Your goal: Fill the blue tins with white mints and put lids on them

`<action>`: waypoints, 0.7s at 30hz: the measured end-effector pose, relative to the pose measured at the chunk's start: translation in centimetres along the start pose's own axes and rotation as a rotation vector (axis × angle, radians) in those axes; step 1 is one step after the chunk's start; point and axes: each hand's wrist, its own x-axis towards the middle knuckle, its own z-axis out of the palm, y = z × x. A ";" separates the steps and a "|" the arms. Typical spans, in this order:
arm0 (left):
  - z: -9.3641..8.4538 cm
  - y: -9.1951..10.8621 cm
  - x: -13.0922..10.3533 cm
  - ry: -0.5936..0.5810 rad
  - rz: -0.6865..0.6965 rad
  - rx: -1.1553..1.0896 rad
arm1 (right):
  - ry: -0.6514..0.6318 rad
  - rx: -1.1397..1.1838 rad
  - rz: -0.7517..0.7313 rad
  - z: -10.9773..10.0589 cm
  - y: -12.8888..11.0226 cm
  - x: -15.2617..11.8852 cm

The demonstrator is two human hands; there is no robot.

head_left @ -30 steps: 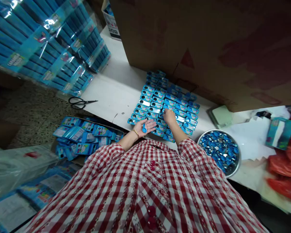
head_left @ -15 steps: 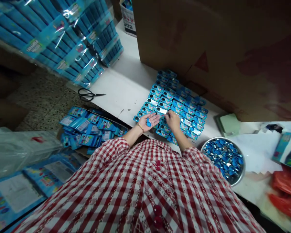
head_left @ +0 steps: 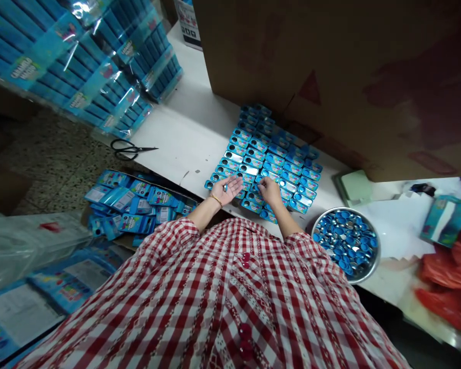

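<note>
Palm up, my left hand (head_left: pixel 227 190) lies over the near left edge of the rows with fingers spread, and a small blue disc (head_left: pixel 225 188) rests on its palm. My right hand (head_left: pixel 269 190) is bent down over the middle of the rows, fingertips pressed together; what they hold, if anything, is too small to make out. Beneath both hands, rows of blue tins (head_left: pixel 273 160) lie close together on the white table (head_left: pixel 188 128). Many tins show a dark round spot at one end, while others carry a blue disc there.
At the right is a metal bowl (head_left: pixel 377 256) of blue and silver discs. Black scissors (head_left: pixel 128 149) lie near the left table edge, above a box of blue packets (head_left: pixel 132 205). A large cardboard box (head_left: pixel 292 51) stands behind the tins. Wrapped blue packs (head_left: pixel 80 61) are stacked upper left.
The whole view has shifted, so things sit further left. Fewer blue discs show on my left palm. My right hand is still over the tins, slightly further from my left hand.
</note>
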 end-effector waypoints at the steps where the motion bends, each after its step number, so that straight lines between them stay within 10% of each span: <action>1: -0.2 0.2 -0.1 0.008 0.009 -0.003 | 0.009 -0.159 -0.013 -0.3 -0.1 0.4; 6: -0.3 0.6 -0.5 0.016 0.018 0.006 | -0.147 -0.642 0.031 0.3 -1.9 2.0; 16: 0.0 0.1 -1.0 -0.079 -0.045 0.035 | -0.228 -0.702 0.123 0.1 -2.2 4.3; 21: 0.2 -0.5 -1.3 -0.063 -0.064 0.035 | -0.074 -0.511 -0.199 0.8 -3.2 0.0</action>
